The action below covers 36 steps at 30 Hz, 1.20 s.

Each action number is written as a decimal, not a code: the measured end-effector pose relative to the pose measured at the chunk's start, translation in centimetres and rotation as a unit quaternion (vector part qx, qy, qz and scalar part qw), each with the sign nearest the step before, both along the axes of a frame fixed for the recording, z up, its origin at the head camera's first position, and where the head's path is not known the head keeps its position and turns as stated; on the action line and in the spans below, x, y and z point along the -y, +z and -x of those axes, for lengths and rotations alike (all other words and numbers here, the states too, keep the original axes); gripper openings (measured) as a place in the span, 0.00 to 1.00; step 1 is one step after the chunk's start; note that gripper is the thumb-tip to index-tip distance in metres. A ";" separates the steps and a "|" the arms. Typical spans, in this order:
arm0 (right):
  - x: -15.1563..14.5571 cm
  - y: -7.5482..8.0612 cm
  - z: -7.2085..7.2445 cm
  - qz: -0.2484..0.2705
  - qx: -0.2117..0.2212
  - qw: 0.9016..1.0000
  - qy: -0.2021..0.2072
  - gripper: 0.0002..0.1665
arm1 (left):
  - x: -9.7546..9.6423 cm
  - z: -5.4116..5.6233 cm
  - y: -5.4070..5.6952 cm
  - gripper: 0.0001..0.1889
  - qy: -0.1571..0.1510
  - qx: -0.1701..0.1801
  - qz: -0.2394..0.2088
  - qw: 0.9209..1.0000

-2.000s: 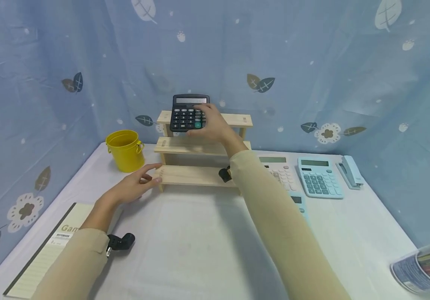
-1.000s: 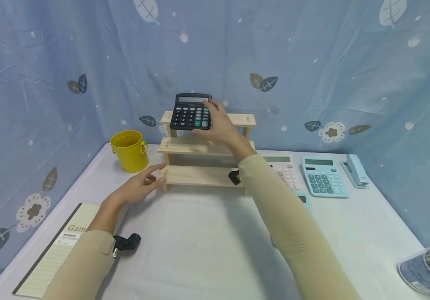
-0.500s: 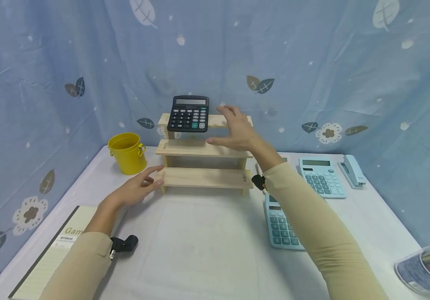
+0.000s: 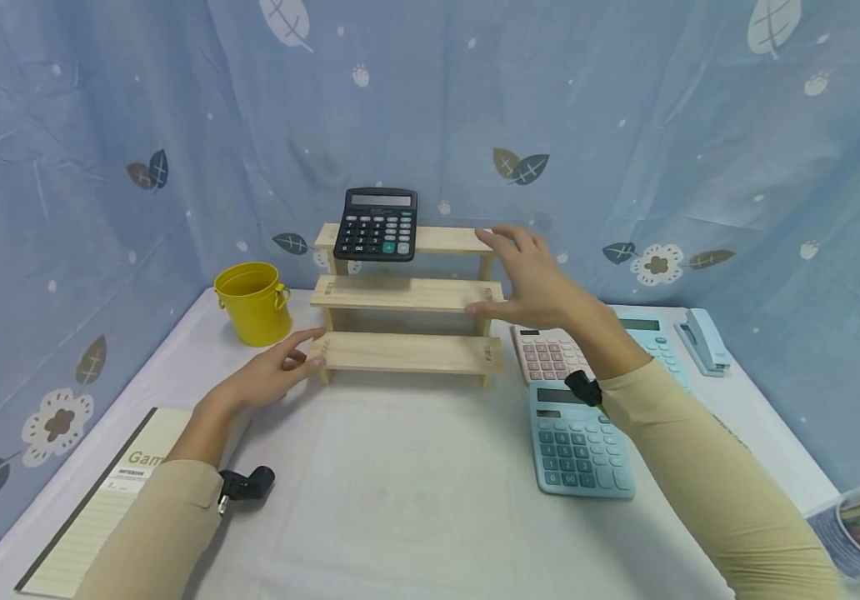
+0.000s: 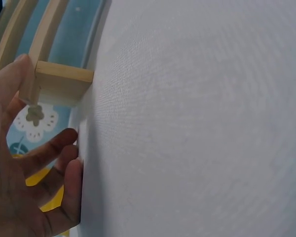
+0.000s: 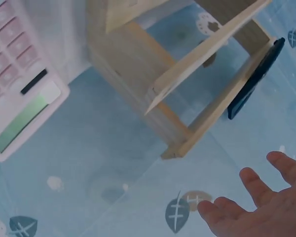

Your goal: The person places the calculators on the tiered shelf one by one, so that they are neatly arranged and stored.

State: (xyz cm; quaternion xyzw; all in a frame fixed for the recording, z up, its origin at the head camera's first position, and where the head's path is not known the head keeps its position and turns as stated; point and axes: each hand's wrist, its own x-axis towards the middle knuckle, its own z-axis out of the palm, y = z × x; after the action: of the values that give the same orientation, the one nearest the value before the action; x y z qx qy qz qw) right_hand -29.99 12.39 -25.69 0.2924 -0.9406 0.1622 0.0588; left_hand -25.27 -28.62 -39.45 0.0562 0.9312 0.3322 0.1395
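Note:
A black calculator (image 4: pixel 376 225) leans on the left part of the top tier of a three-tier wooden shelf (image 4: pixel 407 293), its screen and keys facing me. At the left end of the bottom tier my left hand (image 4: pixel 265 377) grips the board between thumb and index finger, the other fingers curled below. My right hand (image 4: pixel 542 287) hangs in the air by the shelf's right end, fingers spread and holding nothing. In the right wrist view the calculator (image 6: pixel 256 79) shows edge-on, well apart from the fingers.
Right of the shelf lie a pink calculator (image 4: pixel 546 354), a blue calculator (image 4: pixel 580 442) and another blue one (image 4: pixel 647 327), partly behind my right arm. Farther right is a light blue stapler (image 4: pixel 703 343). A yellow bucket (image 4: pixel 253 304), a notebook (image 4: pixel 118 500) and a pencil holder (image 4: pixel 853 533) stand around.
My right hand has let go of the black calculator and drawn away to the right, uncovering its keys and the near blue calculator. The left hand has stayed on the shelf.

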 end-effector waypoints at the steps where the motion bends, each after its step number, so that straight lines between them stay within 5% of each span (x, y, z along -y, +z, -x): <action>1: -0.3 -0.1 -0.3 0.000 -0.002 1.000 0.001 0.64 | 0.0 0.0 0.0 0.41 0.000 0.000 0.001 1.000; 12: -2.9 -0.8 -2.6 -0.019 -0.061 0.998 0.007 0.63 | 0.0 0.1 0.0 0.42 0.002 0.006 -0.008 1.000; 36: -7.5 -6.1 -6.7 0.020 -0.073 0.997 0.013 0.60 | 0.1 0.1 -0.1 0.42 0.010 0.006 -0.003 1.000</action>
State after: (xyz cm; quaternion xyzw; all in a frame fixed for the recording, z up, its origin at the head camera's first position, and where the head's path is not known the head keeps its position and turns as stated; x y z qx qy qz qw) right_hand -23.25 19.86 -31.81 0.3142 -0.9266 0.1601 0.1307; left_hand -25.38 -28.68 -39.57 0.0457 0.9300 0.3361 0.1417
